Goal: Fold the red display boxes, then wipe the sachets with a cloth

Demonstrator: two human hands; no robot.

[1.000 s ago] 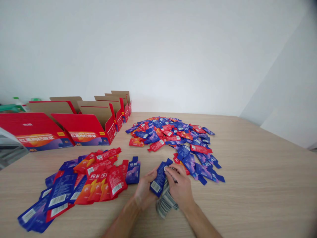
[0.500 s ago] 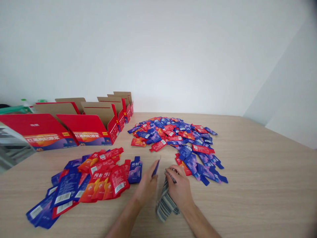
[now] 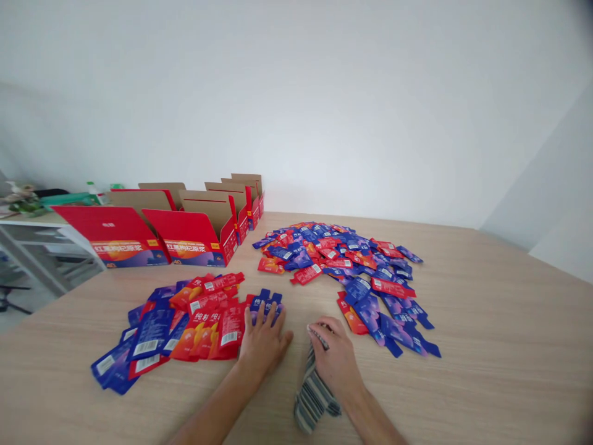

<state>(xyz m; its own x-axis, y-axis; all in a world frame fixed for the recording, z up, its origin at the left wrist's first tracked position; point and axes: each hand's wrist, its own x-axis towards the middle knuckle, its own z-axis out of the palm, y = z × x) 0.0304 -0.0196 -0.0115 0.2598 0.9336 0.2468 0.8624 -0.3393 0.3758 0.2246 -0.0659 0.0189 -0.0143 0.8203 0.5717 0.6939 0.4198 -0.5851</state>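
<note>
My left hand lies spread with its fingers over two blue pouches side by side, palm partly covering them. Left of it is a loose group of red pouches and blue pouches, overlapping on the table. My right hand is closed around a striped grey cloth, which hangs down below the fingers and looks like a sock. Just beyond the right hand begins a large heap of mixed red and blue pouches.
Open red cartons with raised brown flaps stand in rows at the back left. Behind them, a white side table carries a plant and a green-capped bottle. A white wall borders the wooden table.
My left hand has moved left and set a blue pouch down beside another one, its fingers now spread. My right hand keeps the striped cloth. The view has turned slightly left.
</note>
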